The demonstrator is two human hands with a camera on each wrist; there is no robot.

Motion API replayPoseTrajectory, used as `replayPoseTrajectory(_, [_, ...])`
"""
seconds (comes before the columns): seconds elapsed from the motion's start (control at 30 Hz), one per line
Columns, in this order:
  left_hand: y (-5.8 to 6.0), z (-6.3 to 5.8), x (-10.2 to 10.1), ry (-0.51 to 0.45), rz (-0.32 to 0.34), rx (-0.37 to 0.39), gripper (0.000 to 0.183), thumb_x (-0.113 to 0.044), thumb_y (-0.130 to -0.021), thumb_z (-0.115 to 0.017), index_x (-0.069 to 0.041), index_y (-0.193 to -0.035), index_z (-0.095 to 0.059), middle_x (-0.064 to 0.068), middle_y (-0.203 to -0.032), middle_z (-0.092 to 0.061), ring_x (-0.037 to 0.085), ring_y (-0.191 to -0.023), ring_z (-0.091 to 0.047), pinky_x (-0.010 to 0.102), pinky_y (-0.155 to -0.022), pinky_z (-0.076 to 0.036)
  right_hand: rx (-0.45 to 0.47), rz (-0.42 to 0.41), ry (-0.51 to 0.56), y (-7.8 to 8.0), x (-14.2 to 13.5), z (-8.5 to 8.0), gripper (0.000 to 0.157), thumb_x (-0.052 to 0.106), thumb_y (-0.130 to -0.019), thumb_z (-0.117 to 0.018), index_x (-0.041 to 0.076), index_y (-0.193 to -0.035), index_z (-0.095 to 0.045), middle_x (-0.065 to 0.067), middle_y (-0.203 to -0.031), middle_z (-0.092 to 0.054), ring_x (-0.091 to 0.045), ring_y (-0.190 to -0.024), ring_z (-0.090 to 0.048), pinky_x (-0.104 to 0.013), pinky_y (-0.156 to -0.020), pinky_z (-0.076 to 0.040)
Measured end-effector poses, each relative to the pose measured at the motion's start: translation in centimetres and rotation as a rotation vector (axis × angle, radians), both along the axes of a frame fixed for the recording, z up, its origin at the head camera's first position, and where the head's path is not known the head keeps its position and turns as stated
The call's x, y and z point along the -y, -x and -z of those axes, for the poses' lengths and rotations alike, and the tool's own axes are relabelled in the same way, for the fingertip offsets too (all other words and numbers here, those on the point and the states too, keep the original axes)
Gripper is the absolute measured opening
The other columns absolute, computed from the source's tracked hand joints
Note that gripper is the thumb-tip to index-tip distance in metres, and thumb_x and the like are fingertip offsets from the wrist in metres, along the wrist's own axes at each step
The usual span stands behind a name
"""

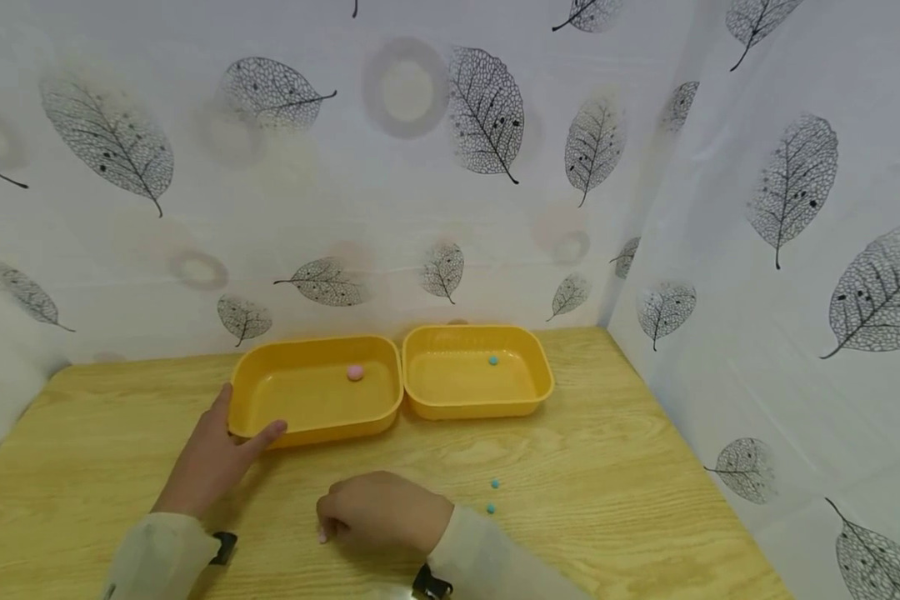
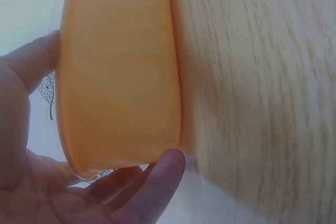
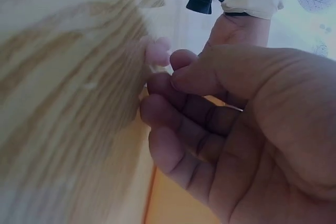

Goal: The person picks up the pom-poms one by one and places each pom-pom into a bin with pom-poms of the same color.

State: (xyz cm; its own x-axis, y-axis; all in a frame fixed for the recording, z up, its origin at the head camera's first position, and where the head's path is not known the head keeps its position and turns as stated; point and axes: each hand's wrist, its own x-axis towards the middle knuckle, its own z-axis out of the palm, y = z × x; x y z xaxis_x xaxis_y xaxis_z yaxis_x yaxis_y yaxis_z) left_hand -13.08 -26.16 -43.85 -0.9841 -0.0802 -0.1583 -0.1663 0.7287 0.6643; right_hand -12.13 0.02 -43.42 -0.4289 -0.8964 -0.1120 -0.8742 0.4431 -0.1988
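Observation:
My left hand (image 1: 213, 458) grips the left end of a yellow plastic tray (image 1: 315, 433), thumb along its front side and fingers round the far corner. In the left wrist view the orange-looking tray wall (image 2: 121, 77) sits between thumb and fingers. A pink ball (image 1: 355, 372) lies inside this tray. Low over the table, my right hand (image 1: 382, 508) has bent fingers, thumb against the index finger. Small pink lumps (image 3: 157, 53) on the table are right at those fingertips; whether one is pinched is unclear.
A second yellow tray (image 1: 480, 410) stands against the first one's right side, holding a small blue ball (image 1: 493, 360). Two more blue balls, a farther one (image 1: 495, 483) and a nearer one (image 1: 491, 508), lie by the right sleeve. Leaf-patterned curtains (image 1: 420, 208) border the wooden table (image 1: 607, 500).

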Motion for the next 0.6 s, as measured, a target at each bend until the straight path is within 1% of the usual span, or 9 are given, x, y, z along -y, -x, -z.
replayPoseTrajectory(0.1, [0.0, 0.1, 0.0, 0.004, -0.001, -0.003, 0.121, -0.071, -0.096, -0.055, 0.002, -0.16, 0.018, 0.043, -0.162, -0.001, 0.065, -0.145, -0.013, 0.078, -0.111, -0.02, -0.027, 0.069, -0.015, 0.1, -0.1, 0.0, 0.009, 0.024, -0.103, -0.066, 0.028, -0.097, -0.071, 0.02, -0.086, -0.062, 0.006, -0.069, -0.05, -0.011, -0.066, -0.045])
replayPoseTrajectory(0.23, [0.1, 0.1, -0.1, 0.016, -0.004, 0.001, 0.122, -0.071, -0.096, -0.055, 0.002, -0.16, 0.018, 0.043, -0.162, -0.001, 0.065, -0.145, -0.013, 0.078, -0.111, -0.02, -0.062, 0.155, -0.005, 0.7, -0.3, -0.4, 0.005, 0.02, -0.102, -0.067, 0.024, -0.101, -0.07, 0.015, -0.087, -0.065, 0.003, -0.069, -0.052, -0.013, -0.065, -0.046])
replayPoseTrajectory(0.33, [0.1, 0.0, -0.1, 0.022, -0.003, 0.006, 0.122, -0.072, -0.096, -0.055, 0.002, -0.16, 0.018, 0.044, -0.162, -0.002, 0.065, -0.145, -0.013, 0.078, -0.111, -0.02, -0.047, 0.204, 0.038, 1.3, -0.7, -0.8, 0.007, 0.019, -0.1, -0.07, 0.023, -0.095, -0.067, 0.015, -0.083, -0.063, 0.002, -0.067, -0.05, -0.013, -0.063, -0.044])
replayPoseTrajectory(0.43, [0.1, -0.1, -0.2, 0.018, -0.003, 0.004, 0.122, -0.071, -0.095, -0.056, 0.002, -0.16, 0.018, 0.044, -0.161, -0.002, 0.066, -0.144, -0.013, 0.078, -0.111, -0.02, -0.039, 0.24, 0.088, 1.9, -1.0, -1.3, 0.015, 0.025, -0.099, -0.072, 0.022, -0.087, -0.063, 0.014, -0.075, -0.057, 0.001, -0.063, -0.047, -0.014, -0.058, -0.04])
replayPoseTrajectory(0.5, [0.0, -0.1, -0.2, 0.009, -0.002, -0.002, 0.122, -0.07, -0.096, -0.056, 0.0, -0.16, 0.02, 0.044, -0.161, 0.0, 0.066, -0.144, -0.013, 0.079, -0.11, -0.02, -0.042, 0.26, 0.124, 2.3, -1.3, -1.6, 0.018, 0.028, -0.098, -0.073, 0.021, -0.086, -0.063, 0.014, -0.073, -0.056, 0.001, -0.062, -0.046, -0.014, -0.057, -0.039])
replayPoseTrajectory(0.6, [0.0, 0.0, -0.1, 0.006, 0.004, -0.008, 0.121, -0.069, -0.096, -0.056, -0.001, -0.159, 0.021, 0.045, -0.161, 0.0, 0.067, -0.144, -0.013, 0.079, -0.11, -0.02, -0.044, 0.296, 0.184, 2.9, -1.7, -1.9, 0.016, 0.029, -0.099, -0.073, 0.02, -0.089, -0.065, 0.013, -0.075, -0.058, 0.002, -0.063, -0.047, -0.013, -0.058, -0.039])
